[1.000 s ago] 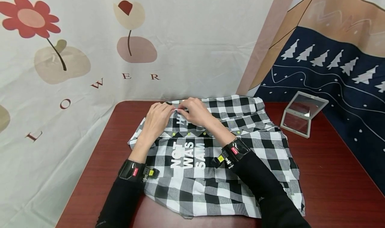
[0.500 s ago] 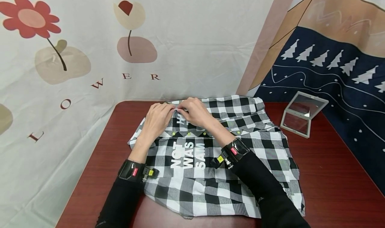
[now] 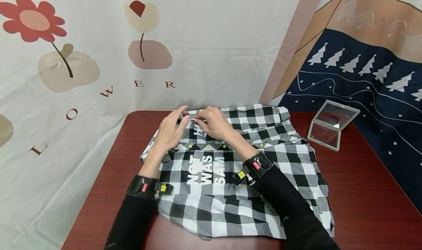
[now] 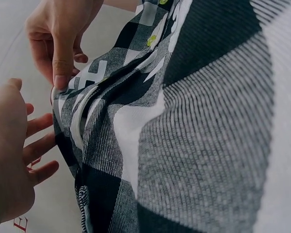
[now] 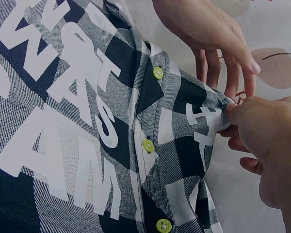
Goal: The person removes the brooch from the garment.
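A black-and-white checked shirt [image 3: 273, 169] with white lettering and yellow-green buttons [image 5: 148, 145] lies spread on the table. My right hand [image 3: 214, 122] pinches its far edge between thumb and fingers; the right wrist view shows this right hand [image 5: 276, 141] at the edge beside the white letters. Close by on the left, my left hand [image 3: 169, 131] has its fingers parted and grips nothing. In the left wrist view the left hand [image 4: 9, 150] is spread beside the cloth edge, while the right hand [image 4: 63, 34] holds the fabric above it.
A small folding mirror [image 3: 333, 123] stands opened at the right on the dark red table [image 3: 372, 191]. Behind the table hangs a pale cloth [image 3: 214, 52] with flowers, and a navy cloth [image 3: 356, 81] with white trees hangs at the right.
My left hand has let go of the shirt edge, its fingers parting and drawing slightly left and up. The right hand has kept its pinch in the same place.
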`<state>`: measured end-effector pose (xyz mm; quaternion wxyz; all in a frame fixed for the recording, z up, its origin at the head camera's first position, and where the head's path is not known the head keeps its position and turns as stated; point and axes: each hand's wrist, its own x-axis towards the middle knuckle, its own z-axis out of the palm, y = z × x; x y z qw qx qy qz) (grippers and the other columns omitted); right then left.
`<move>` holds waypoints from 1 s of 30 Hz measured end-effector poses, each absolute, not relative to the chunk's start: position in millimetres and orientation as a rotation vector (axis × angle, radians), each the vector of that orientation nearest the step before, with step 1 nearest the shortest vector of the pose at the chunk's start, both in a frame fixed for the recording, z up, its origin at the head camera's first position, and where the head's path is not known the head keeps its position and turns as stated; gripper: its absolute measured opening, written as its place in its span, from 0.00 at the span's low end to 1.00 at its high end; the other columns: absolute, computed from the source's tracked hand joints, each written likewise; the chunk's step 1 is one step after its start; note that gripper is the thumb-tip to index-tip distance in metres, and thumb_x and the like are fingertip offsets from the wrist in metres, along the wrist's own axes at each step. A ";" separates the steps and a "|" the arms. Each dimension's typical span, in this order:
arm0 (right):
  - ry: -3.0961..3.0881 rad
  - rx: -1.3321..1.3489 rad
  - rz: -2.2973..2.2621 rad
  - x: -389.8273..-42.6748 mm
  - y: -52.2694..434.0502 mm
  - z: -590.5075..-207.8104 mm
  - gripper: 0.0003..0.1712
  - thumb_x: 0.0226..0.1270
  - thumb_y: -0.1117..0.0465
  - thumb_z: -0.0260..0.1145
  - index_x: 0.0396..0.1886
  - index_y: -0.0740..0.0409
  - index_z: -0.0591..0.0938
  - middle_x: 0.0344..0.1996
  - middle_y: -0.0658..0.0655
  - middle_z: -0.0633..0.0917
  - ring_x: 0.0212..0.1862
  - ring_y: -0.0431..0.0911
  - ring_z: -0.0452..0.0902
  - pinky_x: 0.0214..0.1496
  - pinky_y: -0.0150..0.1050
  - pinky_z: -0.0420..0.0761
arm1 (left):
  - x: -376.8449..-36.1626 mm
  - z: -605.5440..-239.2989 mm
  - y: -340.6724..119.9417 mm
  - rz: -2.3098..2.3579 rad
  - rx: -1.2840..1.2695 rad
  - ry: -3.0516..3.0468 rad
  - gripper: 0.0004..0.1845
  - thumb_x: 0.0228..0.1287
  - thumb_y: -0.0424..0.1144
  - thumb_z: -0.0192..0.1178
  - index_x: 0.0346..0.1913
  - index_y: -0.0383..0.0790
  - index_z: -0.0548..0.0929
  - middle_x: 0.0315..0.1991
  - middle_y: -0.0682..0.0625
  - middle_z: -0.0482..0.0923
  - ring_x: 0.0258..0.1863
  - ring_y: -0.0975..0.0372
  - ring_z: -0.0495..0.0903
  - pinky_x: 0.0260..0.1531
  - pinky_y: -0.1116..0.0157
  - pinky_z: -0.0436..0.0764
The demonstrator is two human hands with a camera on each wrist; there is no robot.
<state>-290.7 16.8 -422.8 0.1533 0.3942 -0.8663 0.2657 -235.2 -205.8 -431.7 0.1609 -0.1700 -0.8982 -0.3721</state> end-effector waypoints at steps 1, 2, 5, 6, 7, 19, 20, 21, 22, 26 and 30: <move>-2.487 1.124 0.763 -291.2 16.7 -423.4 0.08 0.82 0.58 0.74 0.50 0.54 0.97 0.45 0.53 0.98 0.48 0.50 0.91 0.64 0.52 0.88 | -234.9 -431.6 -206.1 -1.080 -0.475 -2.566 0.27 0.93 0.49 0.52 0.84 0.45 0.75 0.69 0.41 0.85 0.64 0.45 0.87 0.62 0.41 0.84; -2.490 1.118 0.765 -291.3 16.7 -423.8 0.08 0.82 0.58 0.74 0.50 0.54 0.97 0.45 0.53 0.98 0.48 0.50 0.91 0.64 0.52 0.88 | -234.8 -431.9 -206.5 -1.099 -0.466 -2.563 0.27 0.93 0.49 0.52 0.84 0.45 0.75 0.70 0.41 0.85 0.64 0.45 0.87 0.63 0.41 0.84; -2.489 1.103 0.795 -291.2 17.1 -424.5 0.09 0.82 0.58 0.74 0.50 0.55 0.97 0.45 0.53 0.98 0.48 0.51 0.91 0.59 0.51 0.88 | -234.6 -432.5 -207.1 -1.145 -0.436 -2.550 0.26 0.92 0.49 0.52 0.83 0.44 0.76 0.70 0.40 0.85 0.66 0.43 0.88 0.66 0.39 0.85; -2.487 1.098 0.811 -291.2 17.2 -424.9 0.09 0.82 0.58 0.74 0.50 0.55 0.97 0.45 0.53 0.98 0.47 0.51 0.91 0.58 0.51 0.88 | -234.6 -432.7 -207.2 -1.155 -0.427 -2.544 0.26 0.92 0.48 0.52 0.82 0.43 0.77 0.70 0.39 0.85 0.66 0.43 0.88 0.66 0.39 0.85; -2.481 1.091 0.829 -291.0 17.5 -425.4 0.09 0.82 0.57 0.75 0.50 0.55 0.97 0.44 0.53 0.98 0.47 0.51 0.91 0.57 0.50 0.88 | -234.7 -433.0 -207.4 -1.165 -0.419 -2.538 0.26 0.92 0.48 0.52 0.82 0.43 0.77 0.71 0.39 0.85 0.66 0.42 0.88 0.66 0.38 0.85; -2.365 0.945 1.061 -286.3 11.6 -443.6 0.08 0.80 0.60 0.76 0.47 0.58 0.97 0.43 0.58 0.98 0.45 0.53 0.93 0.49 0.49 0.89 | -238.4 -438.5 -208.5 -1.216 -0.348 -2.496 0.25 0.92 0.47 0.52 0.80 0.42 0.80 0.69 0.38 0.87 0.56 0.43 0.90 0.58 0.42 0.84; -2.356 0.932 1.080 -285.8 11.0 -445.0 0.08 0.79 0.60 0.76 0.47 0.58 0.97 0.44 0.58 0.98 0.44 0.52 0.93 0.48 0.48 0.89 | -238.6 -439.0 -208.3 -1.221 -0.345 -2.496 0.25 0.92 0.48 0.52 0.80 0.42 0.80 0.69 0.38 0.87 0.56 0.43 0.91 0.57 0.43 0.84; -2.348 0.919 1.096 -285.3 10.2 -446.2 0.08 0.79 0.60 0.77 0.47 0.58 0.98 0.43 0.58 0.98 0.43 0.52 0.92 0.45 0.47 0.88 | -238.8 -439.4 -208.2 -1.227 -0.341 -2.496 0.25 0.92 0.48 0.52 0.80 0.43 0.80 0.69 0.38 0.87 0.56 0.43 0.91 0.56 0.44 0.84; -2.339 0.905 1.115 -284.7 9.5 -447.1 0.07 0.79 0.60 0.77 0.46 0.58 0.98 0.43 0.57 0.98 0.41 0.52 0.92 0.43 0.46 0.87 | -238.9 -439.8 -208.0 -1.232 -0.338 -2.495 0.25 0.92 0.48 0.52 0.80 0.43 0.80 0.68 0.38 0.88 0.55 0.43 0.91 0.55 0.45 0.84; -2.327 0.835 1.201 -282.9 5.9 -449.3 0.07 0.79 0.60 0.77 0.45 0.57 0.98 0.41 0.56 0.98 0.36 0.50 0.88 0.37 0.38 0.83 | -239.5 -440.8 -206.8 -1.248 -0.324 -2.484 0.24 0.92 0.49 0.52 0.79 0.44 0.81 0.60 0.37 0.91 0.52 0.44 0.93 0.49 0.50 0.83; -2.335 0.752 1.325 -281.7 2.9 -449.5 0.08 0.80 0.57 0.77 0.45 0.55 0.98 0.38 0.55 0.97 0.34 0.48 0.86 0.36 0.31 0.79 | -239.6 -441.8 -205.7 -1.257 -0.307 -2.487 0.24 0.92 0.49 0.52 0.78 0.46 0.82 0.56 0.38 0.93 0.49 0.45 0.94 0.46 0.53 0.81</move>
